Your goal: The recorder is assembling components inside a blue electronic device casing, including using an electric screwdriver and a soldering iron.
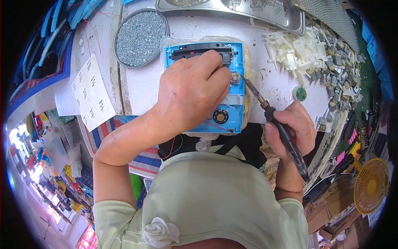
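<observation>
In front of me a blue plastic casing lies open on pale padding, its inside facing up. My left hand reaches across it with curled fingers closed near the right side; their tips and whatever they pinch are hidden. A soldering iron is gripped in my right hand, its tip slanting up to the casing's right edge, close to a small part with thin wires. Across the casing's far end runs a black mechanism. A round black speaker-like part sits near its front, beside red wires.
A round dish of screws stands at the far left, and a steel tray of small metal parts lies at the back. White plastic pieces and grey parts are heaped at right, near a green disc. A marked paper sheet lies left.
</observation>
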Demonstrator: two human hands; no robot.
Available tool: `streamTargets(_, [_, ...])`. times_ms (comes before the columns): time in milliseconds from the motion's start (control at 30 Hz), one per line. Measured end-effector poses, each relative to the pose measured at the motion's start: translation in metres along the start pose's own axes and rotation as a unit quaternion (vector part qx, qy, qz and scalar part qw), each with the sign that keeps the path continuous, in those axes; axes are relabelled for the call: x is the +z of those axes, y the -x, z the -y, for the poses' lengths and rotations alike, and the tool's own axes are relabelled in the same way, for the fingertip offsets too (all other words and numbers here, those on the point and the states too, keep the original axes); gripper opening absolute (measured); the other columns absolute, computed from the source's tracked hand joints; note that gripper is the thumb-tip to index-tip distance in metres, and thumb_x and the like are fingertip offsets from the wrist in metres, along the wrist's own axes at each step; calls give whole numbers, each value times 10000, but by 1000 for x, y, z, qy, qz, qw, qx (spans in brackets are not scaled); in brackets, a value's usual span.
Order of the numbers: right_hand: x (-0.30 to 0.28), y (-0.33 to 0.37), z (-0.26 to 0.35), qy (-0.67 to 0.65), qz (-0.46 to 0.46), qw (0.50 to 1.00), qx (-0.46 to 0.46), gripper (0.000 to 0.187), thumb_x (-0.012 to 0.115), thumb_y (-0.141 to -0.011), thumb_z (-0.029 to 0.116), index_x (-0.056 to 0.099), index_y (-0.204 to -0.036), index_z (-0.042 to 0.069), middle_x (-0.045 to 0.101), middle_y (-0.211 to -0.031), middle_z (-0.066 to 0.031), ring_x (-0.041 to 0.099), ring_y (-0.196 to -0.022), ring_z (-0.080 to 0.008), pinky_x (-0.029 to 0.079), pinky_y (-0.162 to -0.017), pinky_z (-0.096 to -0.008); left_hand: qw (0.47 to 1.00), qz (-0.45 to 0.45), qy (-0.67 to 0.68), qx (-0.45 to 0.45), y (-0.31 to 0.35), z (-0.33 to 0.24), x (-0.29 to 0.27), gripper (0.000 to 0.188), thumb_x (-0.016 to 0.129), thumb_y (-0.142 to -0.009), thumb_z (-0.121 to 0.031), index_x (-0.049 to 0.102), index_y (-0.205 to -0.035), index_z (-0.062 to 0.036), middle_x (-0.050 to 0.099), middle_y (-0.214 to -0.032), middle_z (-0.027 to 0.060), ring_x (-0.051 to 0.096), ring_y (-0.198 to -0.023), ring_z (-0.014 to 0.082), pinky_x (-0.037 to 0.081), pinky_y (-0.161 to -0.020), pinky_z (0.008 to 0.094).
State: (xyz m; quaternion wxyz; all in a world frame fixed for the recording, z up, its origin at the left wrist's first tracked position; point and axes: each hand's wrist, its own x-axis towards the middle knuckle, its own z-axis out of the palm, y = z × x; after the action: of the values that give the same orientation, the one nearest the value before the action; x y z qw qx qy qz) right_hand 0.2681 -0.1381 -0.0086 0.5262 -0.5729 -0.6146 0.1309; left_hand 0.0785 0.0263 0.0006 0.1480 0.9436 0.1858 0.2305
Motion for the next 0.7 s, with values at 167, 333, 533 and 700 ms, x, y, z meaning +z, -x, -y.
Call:
streamTargets(167, [1,-2,-2,-3,9,1000,-8,292,827,-776,41,692,-1035,27,576,-638,-43,481,-523,-196,352,-484,-309,1000,4,-8,-2,1,0,1,145,755,-752,-101,640,-837,-79,534,-838,59,612,-676,250,476,-560,385])
streamTargets(333, [5,-5,-3,-4,1,1000,-14,291,828,-765,34,696,-1025,27,570,-634,-43,476,-520,-198,348,-483,-312,1000,4,-9,3,1,1,1,146,756,-753,-104,641,-839,-78,535,-845,58,614,-678,249,475,-560,384])
streamTargets(533, [0,-2,-3,1,5,1000,-8,294,824,-760,25,695,-1025,28,563,-630,-41,476,-524,-199,349,-487,-307,1000,5,-4,-1,1,1,1,145,756,-754,-107,642,-839,-79,531,-840,58,611,-672,246,473,-556,384])
streamTargets(700, [-5,-1,-1,11,1,1000,4,297,826,-761,33,695,-1028,31,556,-628,-41,474,-526,-200,352,-490,-303,1000,20,3,-11,1,1,-1,219,806,-730,-46,703,-918,-88,590,-850,43,607,-677,245,483,-574,358])
